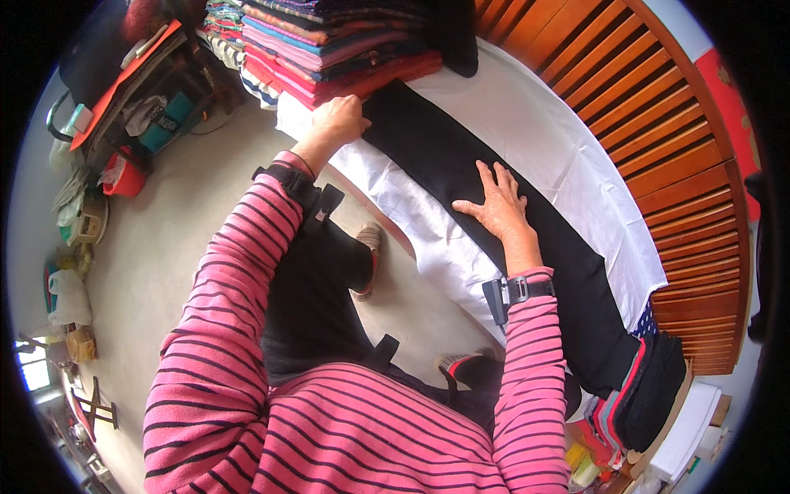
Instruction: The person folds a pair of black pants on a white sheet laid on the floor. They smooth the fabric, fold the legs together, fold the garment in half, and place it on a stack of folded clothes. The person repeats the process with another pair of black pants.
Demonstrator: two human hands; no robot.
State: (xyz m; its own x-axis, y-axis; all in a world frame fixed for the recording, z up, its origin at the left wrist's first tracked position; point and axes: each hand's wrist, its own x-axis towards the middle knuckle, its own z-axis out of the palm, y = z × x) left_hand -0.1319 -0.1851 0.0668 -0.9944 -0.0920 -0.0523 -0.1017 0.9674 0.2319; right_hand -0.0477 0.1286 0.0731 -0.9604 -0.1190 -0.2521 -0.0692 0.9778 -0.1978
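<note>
A pair of black trousers [428,152], folded into a long strip, lies across a white sheet [527,115] on a slatted wooden bench. At the strip's far left end my left hand [336,125] is closed, its fingers curled on the edge of the black cloth. My right hand [499,206] rests flat on the middle of the trousers, fingers spread. Right beyond my left hand rises a tall stack of folded clothes [329,49] in pink, red, blue and dark colours.
Folded dark, red and grey clothes [642,403] are piled at the near right end. The wooden slatted backrest [658,181] bounds the right side. A red bucket [123,173], a side table [132,78] and bags line the left wall. My legs are beside the sheet's hanging edge.
</note>
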